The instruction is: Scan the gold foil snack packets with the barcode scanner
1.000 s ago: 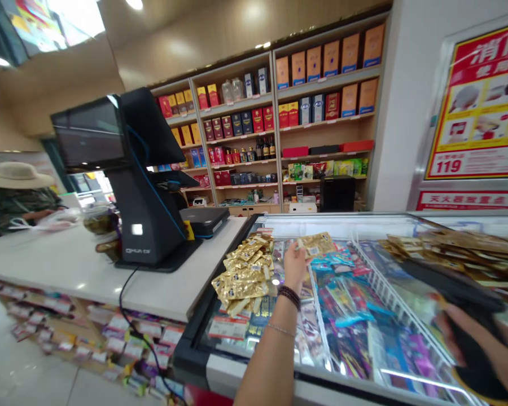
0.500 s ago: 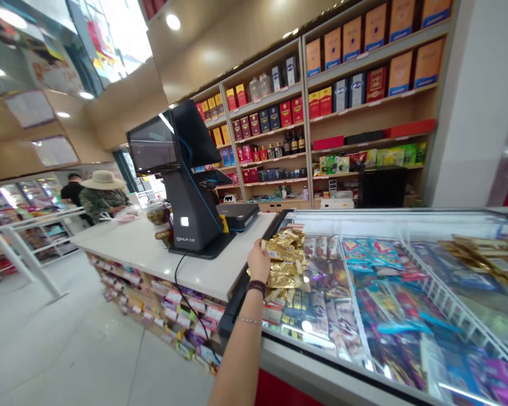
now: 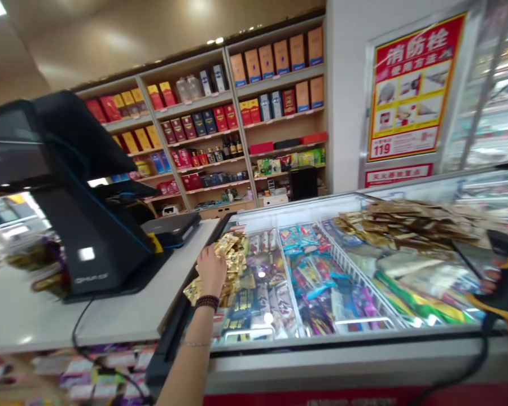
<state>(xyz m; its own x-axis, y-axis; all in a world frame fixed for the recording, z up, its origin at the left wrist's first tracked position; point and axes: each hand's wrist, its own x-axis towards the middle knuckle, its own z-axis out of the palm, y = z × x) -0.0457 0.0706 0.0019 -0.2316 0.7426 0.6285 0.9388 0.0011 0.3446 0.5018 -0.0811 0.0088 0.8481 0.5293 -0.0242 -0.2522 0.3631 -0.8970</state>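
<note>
My left hand rests at the gold foil packets, piled on the glass top of the chest freezer at its left end; its fingers are curled against the pile, and what they pinch is hard to make out. At the right edge, my right hand is wrapped round a black and yellow handheld scanner with a cable hanging down. Beside the scanner lies a larger heap of gold-brown packets on the glass. Colourful wrapped ice creams show through the lid.
A white counter with a black checkout terminal adjoins the freezer on the left. Shelves of boxed bottles stand behind. A red and yellow sign hangs on the right wall.
The view has swung right, bringing my right hand with the scanner, the larger packet heap and the wall sign into sight. My left hand is still at the left pile, whose packets have spread somewhat.
</note>
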